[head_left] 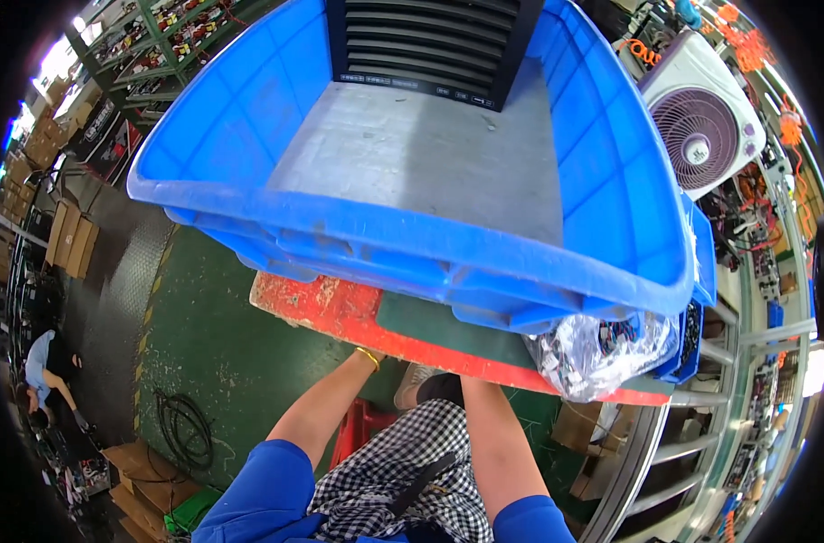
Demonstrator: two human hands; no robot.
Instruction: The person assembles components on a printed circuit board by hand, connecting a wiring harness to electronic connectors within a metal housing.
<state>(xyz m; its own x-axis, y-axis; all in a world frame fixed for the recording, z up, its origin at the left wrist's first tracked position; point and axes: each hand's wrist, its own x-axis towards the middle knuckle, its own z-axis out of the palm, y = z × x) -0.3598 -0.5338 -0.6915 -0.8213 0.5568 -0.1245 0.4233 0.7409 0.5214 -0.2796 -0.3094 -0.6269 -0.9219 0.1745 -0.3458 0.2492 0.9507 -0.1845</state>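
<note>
A large blue plastic bin (385,222) stands in front of me on a worn red table (331,303) with a dark green mat. At the bin's far end rests a black slatted panel (421,45), its slats running crosswise. My left forearm (326,398), with a yellow band at the wrist, reaches forward to the table's front edge. To its right, my right forearm (498,443) also runs under that edge. Both hands are hidden beneath the table and bin, so their fingers and anything in them do not show.
A clear plastic bag (606,353) of small parts lies at the table's right corner, beside a small blue bin (688,344). A white box fan (701,118) stands beyond. Black cable (181,430) lies coiled on the floor; a person (46,371) is far left.
</note>
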